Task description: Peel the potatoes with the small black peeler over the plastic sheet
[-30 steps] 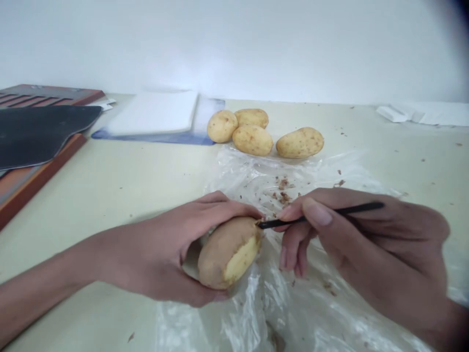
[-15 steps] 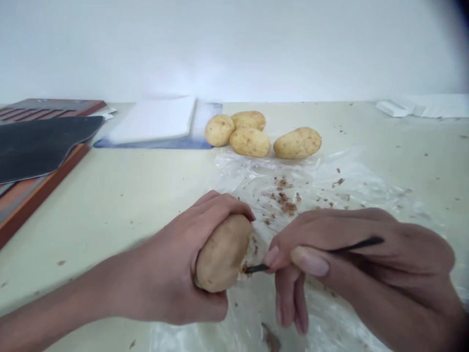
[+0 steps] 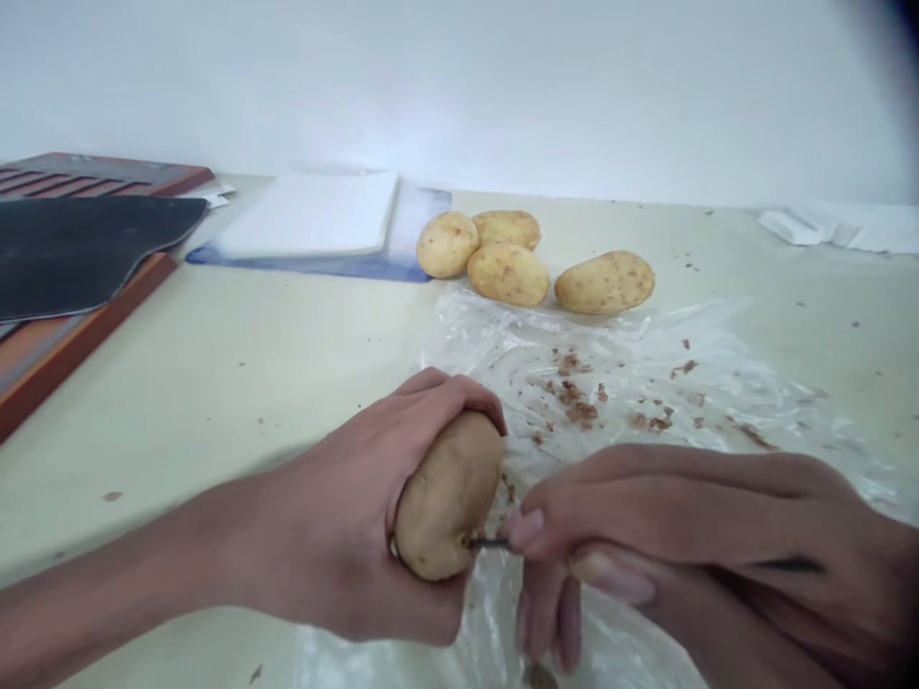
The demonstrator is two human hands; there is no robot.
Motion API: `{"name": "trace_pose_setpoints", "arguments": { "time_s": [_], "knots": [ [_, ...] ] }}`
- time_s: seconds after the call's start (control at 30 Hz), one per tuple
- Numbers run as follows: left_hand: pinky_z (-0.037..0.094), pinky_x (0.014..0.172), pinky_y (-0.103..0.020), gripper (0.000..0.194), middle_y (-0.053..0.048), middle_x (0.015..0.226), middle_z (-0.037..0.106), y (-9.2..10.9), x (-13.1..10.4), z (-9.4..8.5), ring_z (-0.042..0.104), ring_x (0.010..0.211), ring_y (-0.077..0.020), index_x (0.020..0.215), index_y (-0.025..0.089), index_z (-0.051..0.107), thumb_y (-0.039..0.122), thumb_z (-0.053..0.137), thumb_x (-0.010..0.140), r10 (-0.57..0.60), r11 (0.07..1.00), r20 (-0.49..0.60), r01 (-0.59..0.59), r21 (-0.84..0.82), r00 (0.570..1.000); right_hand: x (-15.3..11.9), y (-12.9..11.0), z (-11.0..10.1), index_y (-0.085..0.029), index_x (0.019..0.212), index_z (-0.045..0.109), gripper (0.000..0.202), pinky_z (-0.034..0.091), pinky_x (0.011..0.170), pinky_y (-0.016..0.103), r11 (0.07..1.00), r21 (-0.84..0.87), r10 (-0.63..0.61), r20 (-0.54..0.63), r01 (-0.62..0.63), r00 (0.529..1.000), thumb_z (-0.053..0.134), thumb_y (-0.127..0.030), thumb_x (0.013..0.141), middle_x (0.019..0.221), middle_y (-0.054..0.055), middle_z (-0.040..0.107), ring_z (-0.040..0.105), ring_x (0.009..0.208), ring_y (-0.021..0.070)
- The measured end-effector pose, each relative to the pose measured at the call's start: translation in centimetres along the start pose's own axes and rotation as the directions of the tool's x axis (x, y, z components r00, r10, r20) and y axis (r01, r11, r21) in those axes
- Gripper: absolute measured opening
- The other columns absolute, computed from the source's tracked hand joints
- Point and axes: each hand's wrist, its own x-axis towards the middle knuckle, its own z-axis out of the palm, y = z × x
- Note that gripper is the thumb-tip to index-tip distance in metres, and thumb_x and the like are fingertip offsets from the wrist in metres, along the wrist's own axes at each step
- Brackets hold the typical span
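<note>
A brownish potato is wrapped in the fingers of my left hand, its long side tilted up to the right. My right hand pinches a thin dark tool between thumb and fingers. The tool's tip meets the potato's lower right side, beside a small dark spot there; whether it is inside the flesh I cannot tell. Most of the tool is covered by my fingers, so its exact kind is unclear. Beneath both hands lies a crumpled clear plastic sheet strewn with brown scraps.
Several potatoes, one of them apart on the right, rest behind the plastic. At the back left, a white pad sits on a blue-edged sheet. Farther left are a red-brown slatted frame and a black mat. White packaging lies back right.
The tool's tip has moved against the potato, where it was at its edge before. My right hand has shifted slightly lower and the view has tilted a little.
</note>
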Motion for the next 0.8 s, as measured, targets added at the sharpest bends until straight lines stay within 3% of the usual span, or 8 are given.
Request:
{"name": "trace_pose_setpoints", "arguments": {
  "time_s": [0.13,0.27,0.33,0.4,0.5,0.6,0.7,0.8],
  "knots": [
    [0.060,0.091,-0.030,0.076,0.007,0.120,0.057,-0.2,0.0,0.1,0.060,0.113,-0.0191,0.117,0.038,0.046,0.017,0.081,0.054,0.033,0.999,-0.054,-0.031,0.023,0.998,0.9,-0.4,-0.2,-0.010,0.093,0.078,0.016,0.064,0.064,0.010,0.999,-0.026,0.024,-0.129,-0.028,0.991,0.064,-0.009,0.099,0.072,0.004,0.077,0.075,0.060,0.0098],
    [0.059,0.099,-0.030,0.079,0.008,0.122,0.058,-0.4,0.0,-0.1,0.058,0.119,-0.0190,0.119,0.037,0.047,0.013,0.078,0.051,0.112,0.994,0.036,-0.113,0.009,0.993,1.2,-0.7,0.2,-0.005,0.091,0.078,0.022,0.065,0.066,0.014,0.999,-0.016,-0.042,-0.017,0.041,0.999,0.059,-0.010,0.101,0.079,0.011,0.079,0.079,0.066,0.0155],
    [0.059,0.100,-0.030,0.080,0.007,0.125,0.057,-0.4,0.0,-0.1,0.057,0.120,-0.0190,0.121,0.037,0.046,0.013,0.078,0.052,0.132,0.991,0.029,-0.132,0.022,0.991,1.2,-0.5,0.4,-0.007,0.084,0.077,0.022,0.063,0.059,0.012,0.999,0.025,0.036,-0.038,-0.035,0.999,0.061,-0.006,0.099,0.068,0.007,0.076,0.075,0.056,0.0127],
    [0.058,0.102,-0.030,0.082,0.007,0.127,0.057,-0.5,0.1,0.1,0.056,0.123,-0.0198,0.124,0.037,0.045,0.014,0.079,0.053,0.130,0.990,-0.006,-0.130,0.047,0.991,1.1,-0.2,0.5,-0.012,0.091,0.078,0.021,0.062,0.053,0.012,0.988,0.103,0.126,-0.125,-0.113,0.984,0.061,-0.007,0.100,0.065,0.003,0.075,0.072,0.050,0.0109],
    [0.058,0.105,-0.032,0.083,0.007,0.130,0.056,-0.6,0.1,-0.1,0.053,0.127,-0.0211,0.124,0.038,0.046,0.014,0.078,0.051,0.139,0.988,0.010,-0.139,0.061,0.990,0.9,0.1,0.6,-0.016,0.101,0.080,0.018,0.065,0.056,0.016,0.983,0.162,0.103,-0.126,-0.082,0.987,0.061,-0.018,0.103,0.074,0.004,0.078,0.076,0.056,0.0144],
    [0.060,0.103,-0.031,0.082,0.008,0.132,0.056,-0.7,0.3,-0.6,0.056,0.124,-0.0198,0.124,0.039,0.048,0.015,0.079,0.052,0.151,0.987,0.066,-0.154,0.041,0.986,1.1,0.0,0.6,-0.009,0.100,0.078,0.026,0.066,0.057,0.019,0.981,0.186,0.070,-0.045,-0.061,0.997,0.063,-0.030,0.103,0.075,0.009,0.079,0.078,0.059,0.0180],
    [0.059,0.106,-0.032,0.086,0.009,0.131,0.056,-0.8,0.4,-1.1,0.056,0.125,-0.0203,0.125,0.041,0.048,0.018,0.084,0.050,0.163,0.986,0.056,-0.165,0.031,0.985,1.1,-0.2,0.4,-0.010,0.091,0.077,0.028,0.064,0.054,0.016,0.978,0.157,0.151,-0.103,-0.134,0.983,0.060,-0.026,0.105,0.066,0.005,0.076,0.074,0.050,0.0140],
    [0.055,0.115,-0.037,0.097,0.008,0.135,0.056,-0.8,0.3,-0.9,0.053,0.133,-0.0237,0.128,0.041,0.048,0.026,0.094,0.044,0.154,0.988,0.066,-0.155,0.013,0.986,0.5,-0.1,0.1,-0.015,0.087,0.079,0.020,0.065,0.067,0.013,0.995,0.058,0.082,-0.085,-0.077,0.993,0.065,-0.019,0.101,0.076,0.003,0.081,0.079,0.063,0.0144]
  ]
}}
